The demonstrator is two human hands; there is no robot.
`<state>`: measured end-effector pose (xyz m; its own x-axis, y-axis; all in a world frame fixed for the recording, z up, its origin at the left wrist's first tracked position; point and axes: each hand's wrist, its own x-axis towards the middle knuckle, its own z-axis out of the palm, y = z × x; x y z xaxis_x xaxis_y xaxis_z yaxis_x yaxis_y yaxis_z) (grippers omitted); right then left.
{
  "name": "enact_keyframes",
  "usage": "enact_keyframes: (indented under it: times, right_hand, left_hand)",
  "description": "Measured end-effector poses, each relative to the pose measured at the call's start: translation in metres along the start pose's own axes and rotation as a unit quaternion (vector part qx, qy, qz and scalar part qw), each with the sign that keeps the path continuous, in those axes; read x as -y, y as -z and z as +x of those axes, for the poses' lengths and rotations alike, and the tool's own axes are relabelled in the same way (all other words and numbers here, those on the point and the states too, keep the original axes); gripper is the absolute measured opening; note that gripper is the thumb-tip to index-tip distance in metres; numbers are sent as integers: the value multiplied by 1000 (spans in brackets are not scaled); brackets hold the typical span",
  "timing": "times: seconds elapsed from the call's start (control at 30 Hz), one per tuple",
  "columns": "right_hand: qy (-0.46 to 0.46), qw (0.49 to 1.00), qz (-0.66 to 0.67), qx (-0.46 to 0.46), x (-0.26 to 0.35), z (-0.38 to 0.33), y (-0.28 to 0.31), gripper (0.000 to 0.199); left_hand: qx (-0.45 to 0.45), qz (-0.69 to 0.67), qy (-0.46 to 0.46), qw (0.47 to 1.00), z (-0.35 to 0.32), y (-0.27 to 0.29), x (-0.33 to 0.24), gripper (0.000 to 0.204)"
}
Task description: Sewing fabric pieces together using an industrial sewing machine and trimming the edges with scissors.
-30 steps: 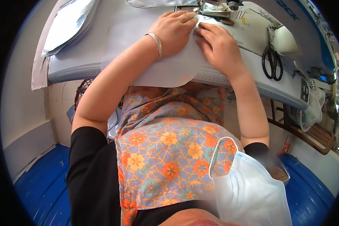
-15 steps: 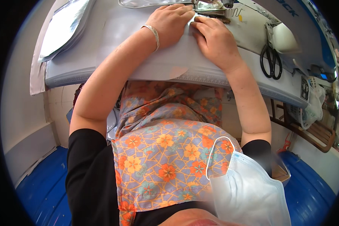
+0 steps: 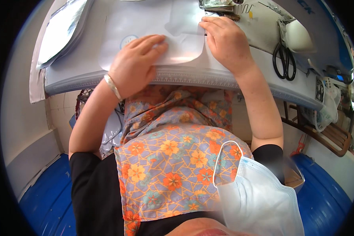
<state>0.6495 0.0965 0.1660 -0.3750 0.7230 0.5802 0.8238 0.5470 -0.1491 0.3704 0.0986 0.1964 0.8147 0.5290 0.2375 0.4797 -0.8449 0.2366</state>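
One glossy sheet (image 3: pixel 185 49) lies near on the worktop (image 3: pixel 84 55); I judge it light, bendy, slippery, best held flat by its edges. My left grip (image 3: pixel 134 66) spreads over it; whether my right grip (image 3: pixel 228 46) pinches its right edge, I cannot tell.

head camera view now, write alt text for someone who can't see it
Bare left hand over the near left part of a translucent sheet on a pale sewing table, with the right hand at the sheet's right edge. Black-handled scissors lie farther right; a floral apron fills the lower middle.
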Motion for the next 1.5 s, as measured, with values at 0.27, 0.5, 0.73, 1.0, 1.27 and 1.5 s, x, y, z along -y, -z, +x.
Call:
enact_keyframes:
  times: [0.27, 0.5, 0.73, 1.0, 1.27, 1.5]
  right_hand:
    - [9, 1000, -16, -13, 2, 1, -3, 23]
    - [-9, 999, -35, 16, 12, 8, 1, 26]
    - [-8, 999, -46, 26, 13, 10, 0, 31]
    - [-14, 998, -43, 50, 13, 11, 1, 36]
    - [-21, 998, -37, 47, 15, 11, 2, 34]
    - [-23, 999, -23, 11, 7, 6, -7, 28]
  left_hand:
    - [-41, 149, 65, 986, -9, 3, 59, 39]
    - [-74, 182, 55, 979, 3, 2, 85, 36]
    - [-63, 203, 58, 976, 7, -2, 94, 41]
    - [-66, 263, 9, 963, -2, -3, 46, 30]
    - [-93, 222, -30, 970, 1, -11, -10, 25]
    - [-106, 141, -60, 982, 21, -28, -32, 28]
